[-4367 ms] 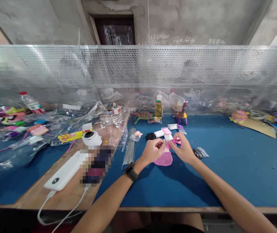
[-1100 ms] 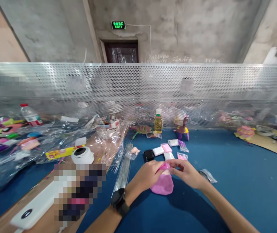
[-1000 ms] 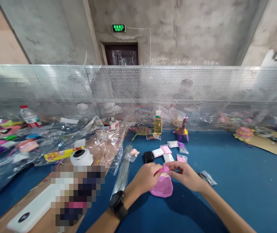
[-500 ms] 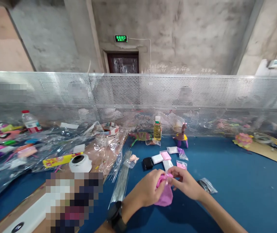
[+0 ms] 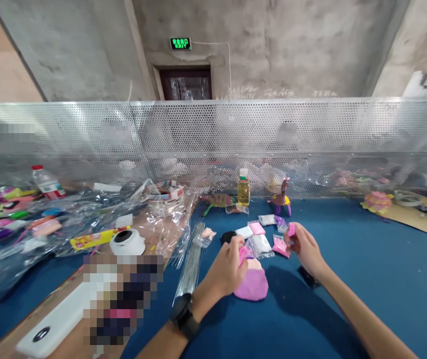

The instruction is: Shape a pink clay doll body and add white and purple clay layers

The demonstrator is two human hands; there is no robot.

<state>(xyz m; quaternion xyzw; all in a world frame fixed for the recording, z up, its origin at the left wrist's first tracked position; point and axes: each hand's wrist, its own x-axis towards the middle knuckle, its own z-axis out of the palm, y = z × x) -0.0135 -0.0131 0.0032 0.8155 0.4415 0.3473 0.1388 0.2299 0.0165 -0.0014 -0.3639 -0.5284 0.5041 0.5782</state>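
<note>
Bright pink clay (image 5: 242,254) is held in the closed fingers of my left hand (image 5: 227,267), above a flat mauve-pink clay piece (image 5: 251,285) with a paler patch at its top. Raised off to the right, my right hand (image 5: 305,249) pinches a small pink clay bit (image 5: 291,229) between thumb and fingertips. Just beyond the hands lie small packets: a white one (image 5: 261,244), a light pink one (image 5: 256,228), a bright pink one (image 5: 281,245) and a purple one (image 5: 281,223). A black packet (image 5: 228,237) is partly behind my left hand.
Thin wires (image 5: 189,264) lie left of my left hand. Farther back stand an oil-coloured bottle (image 5: 243,188), a clay bird-like figure (image 5: 283,198) and a green lizard-like figure (image 5: 219,201). A white camera-like device (image 5: 126,243) and plastic-wrapped items are at left; a flower-like piece (image 5: 376,202) is at right.
My hands have moved apart, the right going up and rightward with a pink bit. More of the flat mauve-pink piece shows, and the view has tilted slightly down.
</note>
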